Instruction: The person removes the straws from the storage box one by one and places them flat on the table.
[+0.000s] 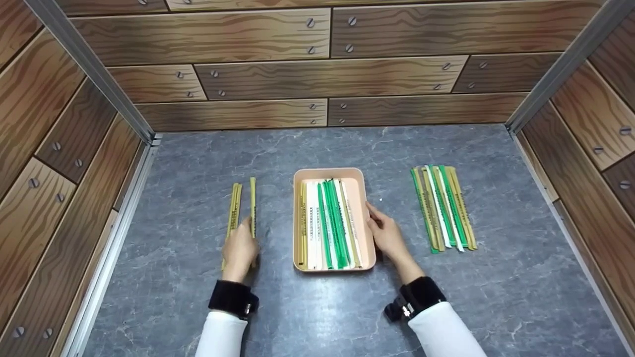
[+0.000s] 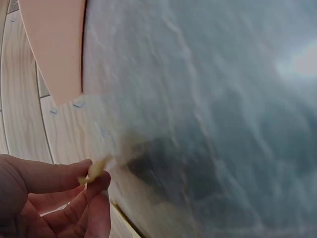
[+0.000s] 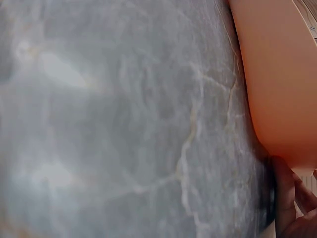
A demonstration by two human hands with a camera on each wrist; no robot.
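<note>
My left hand [image 1: 241, 250] pinches a thin yellow wrapped straw [image 1: 253, 193] between thumb and fingertips. In the left wrist view the straw's end [image 2: 96, 170] pokes out from the fingers. Beside it on the left, a few more yellow wrapped straws [image 1: 234, 208] lie on the table, partly hidden by the hand. A shallow peach tray [image 1: 369, 248] stands in the middle, holding yellow, white and green wrapped straws [image 1: 335, 223] side by side. My right hand [image 1: 388, 238] touches the tray's right wall with fairly straight fingers; the right wrist view shows fingertips [image 3: 283, 181] against it.
Right of the tray lies a row of green, yellow and white wrapped straws [image 1: 442, 208]. The table [image 1: 317, 322] has a grey marbled top. Wood-patterned panels [image 1: 263, 82] with metal corner rails [image 1: 101, 74] enclose it at the back and sides.
</note>
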